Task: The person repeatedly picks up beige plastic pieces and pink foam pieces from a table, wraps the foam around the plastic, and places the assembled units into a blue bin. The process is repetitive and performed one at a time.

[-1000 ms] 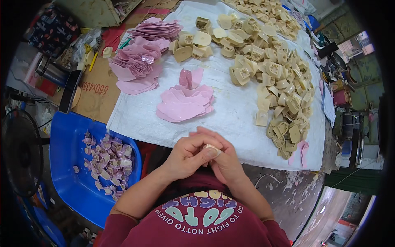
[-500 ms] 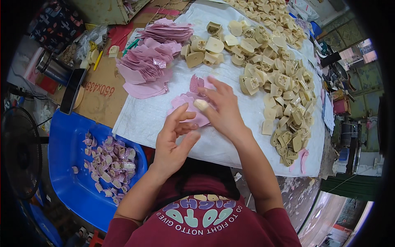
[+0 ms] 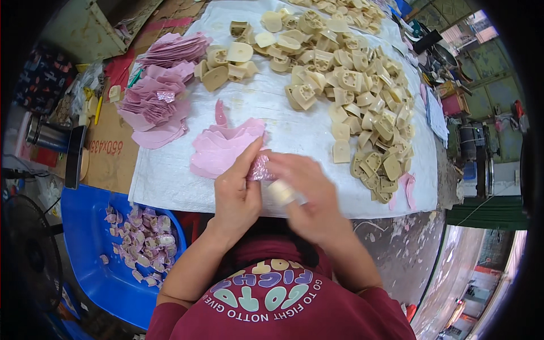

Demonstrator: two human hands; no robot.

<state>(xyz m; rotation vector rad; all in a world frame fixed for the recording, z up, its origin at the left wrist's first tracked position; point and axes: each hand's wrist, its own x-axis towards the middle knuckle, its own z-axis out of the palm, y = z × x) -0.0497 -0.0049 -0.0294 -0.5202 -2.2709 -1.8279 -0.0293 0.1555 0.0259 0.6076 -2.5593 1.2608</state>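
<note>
My left hand (image 3: 237, 192) is closed, pinching a small glittery pink sheet piece (image 3: 260, 169) between thumb and fingers above the near edge of the cloth. Against the right side of that piece are the fingertips of my right hand (image 3: 309, 192), smeared by motion, so its grip is unclear. A cream cover (image 3: 281, 193) sits on the right thumb. Just beyond my left hand, a loose stack of pale pink cut sheets (image 3: 218, 148) lies on the cloth, with a narrow glittery strip (image 3: 220, 112) standing up behind it.
White cloth (image 3: 170, 184) covers the table. Beige moulded heel-like blocks (image 3: 362, 85) are heaped along the right and back. More pink sheets (image 3: 153, 107) are piled at left. Below, a blue basin (image 3: 85, 249) holds pink-wrapped pieces (image 3: 141, 238). A phone (image 3: 75, 156) stands beside it.
My hands have come closer together and nearer to me, and the left now holds a glittery pink piece. The right thumb has left the sheet stack. The whole view has shifted.
</note>
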